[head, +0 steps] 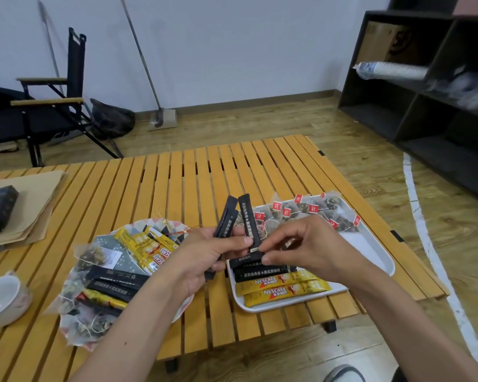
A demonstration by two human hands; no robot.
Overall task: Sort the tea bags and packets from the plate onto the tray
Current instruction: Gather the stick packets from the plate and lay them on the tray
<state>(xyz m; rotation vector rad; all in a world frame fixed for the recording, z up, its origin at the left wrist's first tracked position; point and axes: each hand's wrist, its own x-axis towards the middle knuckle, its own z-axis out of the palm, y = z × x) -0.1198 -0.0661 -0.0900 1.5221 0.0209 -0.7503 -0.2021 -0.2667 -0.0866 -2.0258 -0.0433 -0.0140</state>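
My left hand [207,252] grips a few black stick packets [228,219] that stand up between the plate and the tray. My right hand [307,244] pinches the lower end of one of these packets, just above the tray. The patterned plate [182,307] at the left holds yellow Nescafe sticks [144,244], black sticks [116,282] and mesh tea bags [90,256]. On the white tray [370,246] at the right lie red-tagged tea bags [312,210] along the far side, and black sticks [262,270] and two yellow Nescafe sticks [282,289] at the near end.
Everything rests on a slatted wooden table [177,183]. A white cup [3,299] stands at the left edge, with brown paper [31,205] and a dark box [0,208] behind it. A folding chair [50,106] and dark shelves [425,86] stand beyond the table.
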